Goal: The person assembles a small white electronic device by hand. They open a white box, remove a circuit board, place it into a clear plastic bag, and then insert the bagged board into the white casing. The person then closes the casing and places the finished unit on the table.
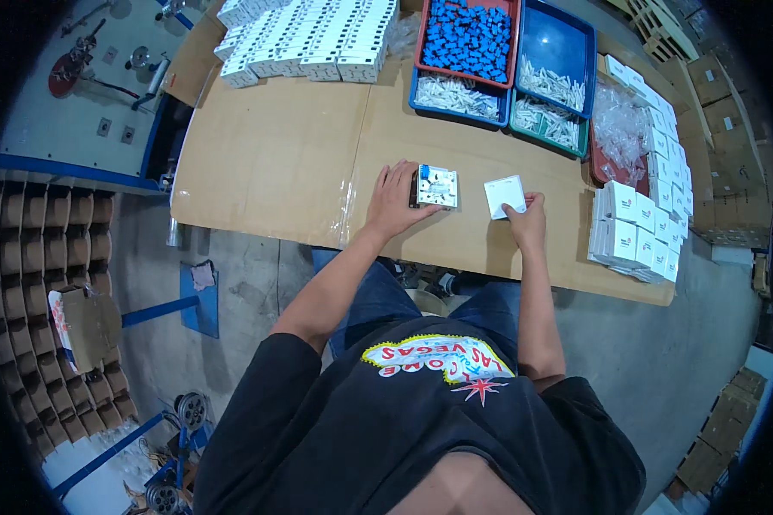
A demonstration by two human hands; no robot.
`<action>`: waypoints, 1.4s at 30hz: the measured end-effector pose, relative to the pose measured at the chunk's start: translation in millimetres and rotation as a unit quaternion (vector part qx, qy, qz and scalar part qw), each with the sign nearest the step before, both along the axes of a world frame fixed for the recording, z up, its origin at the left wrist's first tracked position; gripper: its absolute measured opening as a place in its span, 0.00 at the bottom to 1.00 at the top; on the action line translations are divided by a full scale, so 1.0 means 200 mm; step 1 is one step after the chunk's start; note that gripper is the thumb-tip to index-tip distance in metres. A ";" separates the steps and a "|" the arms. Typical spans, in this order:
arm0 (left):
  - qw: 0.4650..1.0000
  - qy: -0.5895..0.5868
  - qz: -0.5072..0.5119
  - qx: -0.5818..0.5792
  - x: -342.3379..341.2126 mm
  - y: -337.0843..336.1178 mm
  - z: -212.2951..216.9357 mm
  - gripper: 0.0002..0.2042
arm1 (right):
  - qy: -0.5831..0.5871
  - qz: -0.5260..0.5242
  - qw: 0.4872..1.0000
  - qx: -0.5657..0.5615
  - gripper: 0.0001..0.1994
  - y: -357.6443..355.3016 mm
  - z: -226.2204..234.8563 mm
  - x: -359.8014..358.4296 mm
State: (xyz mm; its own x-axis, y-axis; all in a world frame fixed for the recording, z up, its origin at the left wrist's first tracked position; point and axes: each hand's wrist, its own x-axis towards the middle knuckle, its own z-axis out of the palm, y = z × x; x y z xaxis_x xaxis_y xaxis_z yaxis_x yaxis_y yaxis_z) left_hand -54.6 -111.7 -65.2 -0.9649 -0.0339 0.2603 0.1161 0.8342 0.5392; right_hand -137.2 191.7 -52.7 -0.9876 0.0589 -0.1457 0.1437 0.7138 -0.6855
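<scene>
Panel (503, 196), likely light, stiff, pinched by fingertips of right hand (528, 221); unit (439, 190) against parted thumb and fingers of left hand (392, 199): grip edges.

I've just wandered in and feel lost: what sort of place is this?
Probably an assembly or packing workshop: the cardboard-covered table holds a red tray of small blue parts and rows of white box-shaped units; brown cartons stand at the right.

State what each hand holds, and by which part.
Right hand: white square piece, by its lower right corner. Left hand: white boxy device, by its left side.
</scene>
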 end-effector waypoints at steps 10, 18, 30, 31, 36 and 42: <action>0.625 -0.137 -0.016 0.769 0.20 0.11 0.06 0.30 | -0.066 -0.092 0.857 -0.504 0.18 0.19 0.20 0.12; 0.409 -0.205 -0.103 0.884 0.28 0.24 0.54 0.40 | -0.179 -0.071 0.667 -0.720 0.21 0.26 0.21 0.17; 0.393 -0.237 -0.118 0.881 0.27 0.27 0.51 0.33 | -0.239 0.143 0.669 -0.689 0.38 -0.11 0.59 0.18; 0.403 -0.244 -0.094 0.877 0.27 0.28 0.52 0.33 | -0.216 0.153 0.716 -0.646 0.38 -0.12 0.61 0.18; 0.399 -0.262 -0.056 0.877 0.26 0.36 0.54 0.31 | -0.020 0.221 0.862 -0.455 0.33 -0.20 0.62 0.24; 0.457 -0.278 0.010 0.845 0.27 0.44 0.62 0.30 | 0.158 0.321 0.908 -0.220 0.33 -0.31 0.68 0.37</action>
